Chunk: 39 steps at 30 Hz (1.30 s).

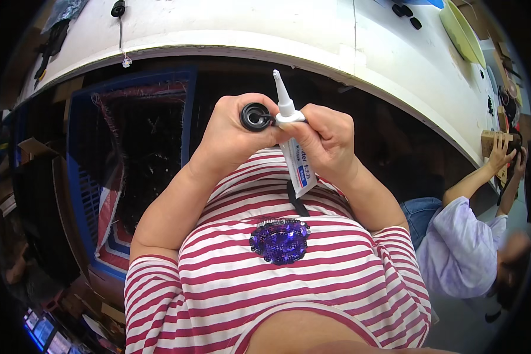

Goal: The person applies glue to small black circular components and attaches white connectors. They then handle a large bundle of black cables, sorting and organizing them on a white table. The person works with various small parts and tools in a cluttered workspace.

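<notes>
Between my thumb and fingers, my left hand (233, 127) holds a small black round part (255, 117), its hollow end facing up with a paler ring inside. A thin black piece reaches from it toward the other hand. My right hand (329, 138) is closed around a white glue tube (301, 168), nozzle pointing up and away from me. The tube's long tapered nozzle (282, 94) sits on a wide white collar. Both hands are close together in front of my chest, their fingertips meeting near the collar. Below the tube hangs a black strip (297, 200).
A white table (248, 26) curves across the far side. On it are a black round part (118, 8) with a wire, several black pieces (407, 13) and a yellow-green basin (461, 32). A blue crate (76, 153) stands at left. At right a co-worker (460, 248) handles a brown block.
</notes>
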Motion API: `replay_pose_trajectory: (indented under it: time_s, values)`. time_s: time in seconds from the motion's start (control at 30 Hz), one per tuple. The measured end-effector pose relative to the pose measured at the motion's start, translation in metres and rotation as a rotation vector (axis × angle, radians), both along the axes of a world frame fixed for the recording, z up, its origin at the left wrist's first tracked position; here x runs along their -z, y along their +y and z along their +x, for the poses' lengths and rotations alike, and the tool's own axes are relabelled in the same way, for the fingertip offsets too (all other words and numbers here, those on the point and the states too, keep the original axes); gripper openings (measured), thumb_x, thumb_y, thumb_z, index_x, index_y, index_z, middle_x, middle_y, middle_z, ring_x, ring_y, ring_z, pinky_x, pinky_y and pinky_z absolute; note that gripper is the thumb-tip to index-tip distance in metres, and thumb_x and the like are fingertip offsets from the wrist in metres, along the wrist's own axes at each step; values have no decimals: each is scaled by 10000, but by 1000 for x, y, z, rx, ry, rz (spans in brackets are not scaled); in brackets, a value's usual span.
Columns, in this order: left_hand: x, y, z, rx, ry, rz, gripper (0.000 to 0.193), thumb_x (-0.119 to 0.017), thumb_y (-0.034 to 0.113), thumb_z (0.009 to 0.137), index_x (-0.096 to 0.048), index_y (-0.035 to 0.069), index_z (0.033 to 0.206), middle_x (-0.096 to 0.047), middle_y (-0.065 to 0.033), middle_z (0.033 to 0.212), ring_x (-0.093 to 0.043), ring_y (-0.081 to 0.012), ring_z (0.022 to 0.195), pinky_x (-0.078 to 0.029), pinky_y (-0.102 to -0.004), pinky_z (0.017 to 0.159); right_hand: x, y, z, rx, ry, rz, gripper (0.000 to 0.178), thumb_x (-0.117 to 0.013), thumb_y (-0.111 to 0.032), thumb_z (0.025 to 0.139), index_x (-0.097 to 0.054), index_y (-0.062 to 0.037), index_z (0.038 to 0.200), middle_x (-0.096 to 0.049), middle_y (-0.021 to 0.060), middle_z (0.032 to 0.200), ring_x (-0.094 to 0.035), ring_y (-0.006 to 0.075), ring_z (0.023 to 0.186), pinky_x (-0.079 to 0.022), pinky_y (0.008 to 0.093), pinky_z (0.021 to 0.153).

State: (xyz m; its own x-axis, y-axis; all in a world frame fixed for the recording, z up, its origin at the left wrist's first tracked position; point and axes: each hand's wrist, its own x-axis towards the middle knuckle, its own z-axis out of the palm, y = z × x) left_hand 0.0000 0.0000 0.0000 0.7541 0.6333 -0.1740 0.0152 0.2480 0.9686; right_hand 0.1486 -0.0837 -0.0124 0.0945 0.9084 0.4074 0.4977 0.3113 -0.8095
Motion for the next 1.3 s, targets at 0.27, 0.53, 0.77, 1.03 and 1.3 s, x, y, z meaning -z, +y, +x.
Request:
replay_pose_trajectory:
  time_s: [0.27,0.53,0.77,1.03,1.3]
  values:
    - [4,2,-1,-11,-27,-12,148,-699,17,635,-601,17,745,-577,-2,666,-524,-50,615,-411,-192,564,-2,3,-3,18,-5,-22,283,-627,-107,781,-457,-32,567,-385,54,494,-372,142,408,-294,272,382]
    - [7,5,-4,26,-8,43,147,-710,45,655,-600,23,750,-575,7,659,-531,-52,617,-416,-187,566,-7,3,-3,4,-41,-58,287,-635,-116,785,-461,-25,577,-411,60,498,-379,133,409,-304,266,382]
    - [8,15,-3,124,-131,413,459,-770,223,662,-525,19,992,-561,-49,928,-523,-68,811,-422,-215,676,-38,4,11,-101,46,-196,192,-593,-134,824,-570,-3,685,-482,30,541,-418,64,465,-334,230,415]
    - [32,17,-13,87,-297,188,410,-723,200,738,-472,62,1031,-438,2,922,-439,-47,758,-379,-172,657,-51,-1,36,-454,1101,-638,280,-517,-227,888,-585,44,865,-493,-4,573,-368,31,445,-277,174,408]
    - [11,18,-20,126,-147,278,303,-595,341,750,-560,46,810,-487,10,768,-433,-70,699,-339,-212,655,-58,-10,29,-678,1329,-713,307,-388,-248,945,-530,6,848,-427,-6,472,-304,43,354,-230,195,364]
